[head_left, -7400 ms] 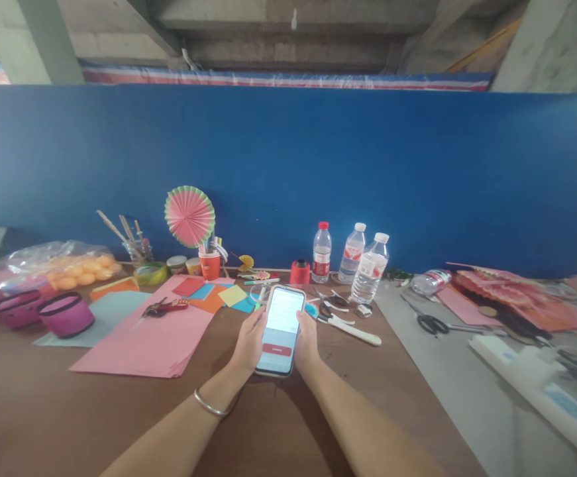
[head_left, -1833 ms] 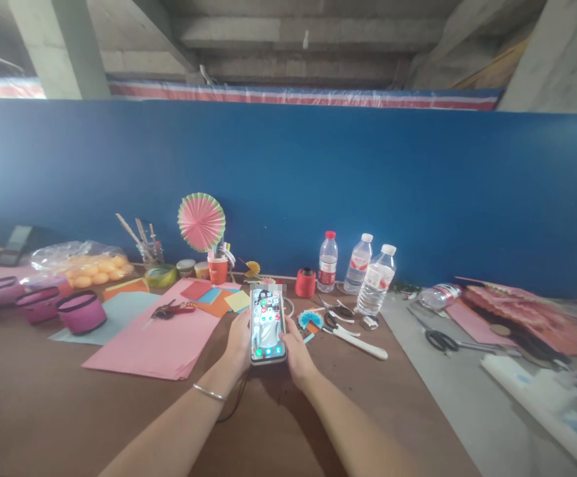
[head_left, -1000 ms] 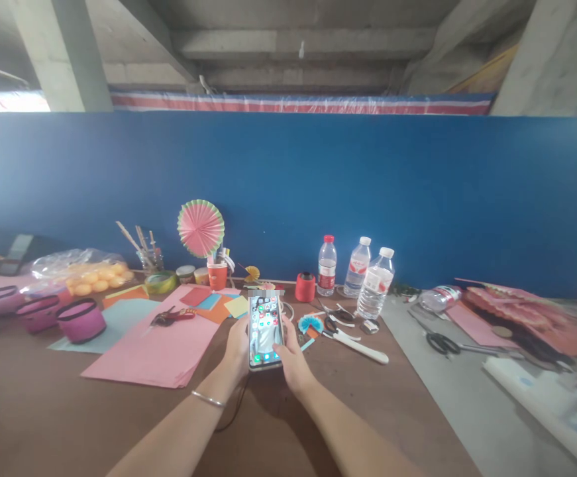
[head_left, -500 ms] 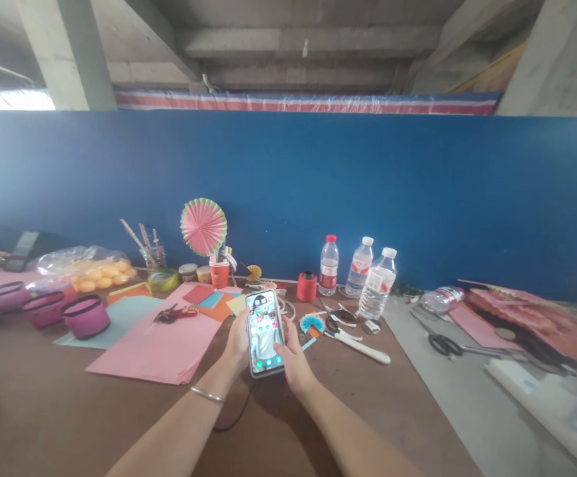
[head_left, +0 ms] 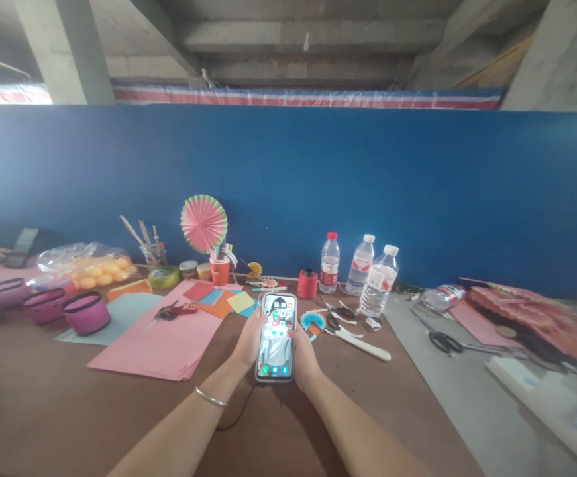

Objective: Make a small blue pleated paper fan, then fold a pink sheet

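Observation:
A smartphone (head_left: 275,341) is held upright above the brown table, its lit screen showing app icons facing me. My left hand (head_left: 249,341) wraps round its left edge; a silver bangle is on that wrist. Round the right edge is my right hand (head_left: 306,358), its thumb beside the screen. Both hands are closed on the phone. A dark cable (head_left: 238,417) runs on the table below it. Just right of the phone lie a blue folded paper fan (head_left: 313,322) and white-handled scissors (head_left: 362,346). Small coloured paper squares (head_left: 241,303) lie behind its left side.
Pink paper sheets (head_left: 169,348) and purple fabric cups (head_left: 87,313) are on the left. A round pink paper fan (head_left: 203,224) stands in a red cup (head_left: 220,271). Water bottles (head_left: 378,281) stand at the back right. A grey surface with black scissors (head_left: 446,342) adjoins the right side.
The phone has moved slightly right and turned from a tilt to nearly straight. My right thumb has shifted from over the screen's lower part to its right edge.

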The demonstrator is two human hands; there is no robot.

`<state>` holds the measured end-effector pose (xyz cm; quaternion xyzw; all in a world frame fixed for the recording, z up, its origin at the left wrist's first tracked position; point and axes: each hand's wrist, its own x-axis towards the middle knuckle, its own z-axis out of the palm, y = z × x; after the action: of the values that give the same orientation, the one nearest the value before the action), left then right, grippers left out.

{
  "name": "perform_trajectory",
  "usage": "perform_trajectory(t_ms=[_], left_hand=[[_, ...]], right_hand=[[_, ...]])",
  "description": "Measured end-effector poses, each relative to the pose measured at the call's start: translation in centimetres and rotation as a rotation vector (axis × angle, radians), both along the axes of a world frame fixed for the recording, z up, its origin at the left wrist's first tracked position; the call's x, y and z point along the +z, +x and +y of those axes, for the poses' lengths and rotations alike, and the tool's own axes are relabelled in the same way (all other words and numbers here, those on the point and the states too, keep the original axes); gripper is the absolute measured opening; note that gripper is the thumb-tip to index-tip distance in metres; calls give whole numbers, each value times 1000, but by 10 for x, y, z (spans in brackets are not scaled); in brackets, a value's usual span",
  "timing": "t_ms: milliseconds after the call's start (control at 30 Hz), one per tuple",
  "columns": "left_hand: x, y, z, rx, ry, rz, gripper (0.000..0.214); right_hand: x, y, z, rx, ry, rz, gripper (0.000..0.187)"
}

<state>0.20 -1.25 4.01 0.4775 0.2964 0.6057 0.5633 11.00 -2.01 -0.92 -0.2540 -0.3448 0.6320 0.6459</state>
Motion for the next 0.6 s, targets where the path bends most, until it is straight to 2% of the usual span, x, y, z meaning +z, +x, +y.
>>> perform_trajectory(t_ms=[600], left_hand=[[-3, -1, 2, 39, -11, 40, 28]], right_hand=[[1, -1, 1, 17, 9, 12, 36]])
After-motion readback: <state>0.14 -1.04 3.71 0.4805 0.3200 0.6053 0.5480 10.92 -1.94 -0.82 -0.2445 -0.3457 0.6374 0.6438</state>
